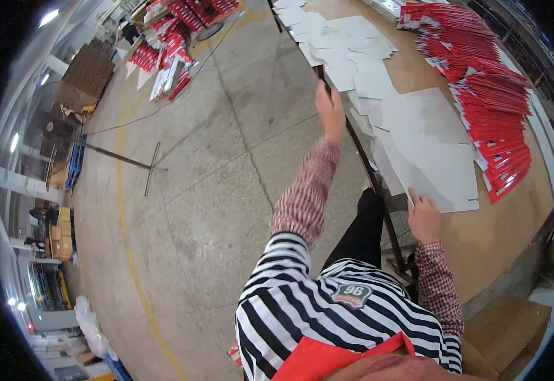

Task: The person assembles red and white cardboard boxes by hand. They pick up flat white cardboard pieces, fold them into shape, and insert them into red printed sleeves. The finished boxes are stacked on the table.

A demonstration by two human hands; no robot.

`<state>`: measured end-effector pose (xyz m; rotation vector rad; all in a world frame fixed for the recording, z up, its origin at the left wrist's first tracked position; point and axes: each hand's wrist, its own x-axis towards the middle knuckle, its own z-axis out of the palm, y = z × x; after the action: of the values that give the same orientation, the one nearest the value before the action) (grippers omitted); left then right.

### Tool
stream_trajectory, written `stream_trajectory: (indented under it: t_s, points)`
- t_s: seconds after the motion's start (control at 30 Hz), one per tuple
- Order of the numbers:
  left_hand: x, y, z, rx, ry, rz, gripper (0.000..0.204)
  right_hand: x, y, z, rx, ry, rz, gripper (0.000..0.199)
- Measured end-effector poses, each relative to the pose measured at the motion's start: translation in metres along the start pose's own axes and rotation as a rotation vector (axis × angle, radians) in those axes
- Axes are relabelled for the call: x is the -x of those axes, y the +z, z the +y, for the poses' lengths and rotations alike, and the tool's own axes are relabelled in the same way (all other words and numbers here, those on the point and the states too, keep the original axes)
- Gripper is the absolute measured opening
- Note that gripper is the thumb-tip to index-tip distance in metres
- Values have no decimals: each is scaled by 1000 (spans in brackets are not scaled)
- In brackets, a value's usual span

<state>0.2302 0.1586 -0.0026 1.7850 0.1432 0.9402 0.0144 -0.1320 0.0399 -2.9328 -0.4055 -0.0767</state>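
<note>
Right grip (424, 219): fingers bent at near edge of flat white cardboard sheet (429, 146); can't tell if pinching. Left grip (332, 114): fingers extended at edge of brown-topped desk (499, 244); can't tell if holding anything. Sheet lies flat on desk, short slits at edges, beside overlapping white sheets (353, 47). Flat red packages (496, 120) overlap in a row rightward.
</note>
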Motion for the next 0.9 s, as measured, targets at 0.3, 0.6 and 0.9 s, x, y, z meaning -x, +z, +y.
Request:
stream_trajectory:
  t_s: [0.3, 0.6, 0.9]
  points:
    - [208, -16, 109, -100, 468, -749, 32, -7, 32, 41, -108, -20, 186, 34]
    - [205, -12, 114, -139, 498, -912, 34, 124, -83, 127, -330, 270, 488, 34]
    - [264, -19, 275, 350, 1046, -1209, 83, 351, -61, 150, 95, 238, 47, 42]
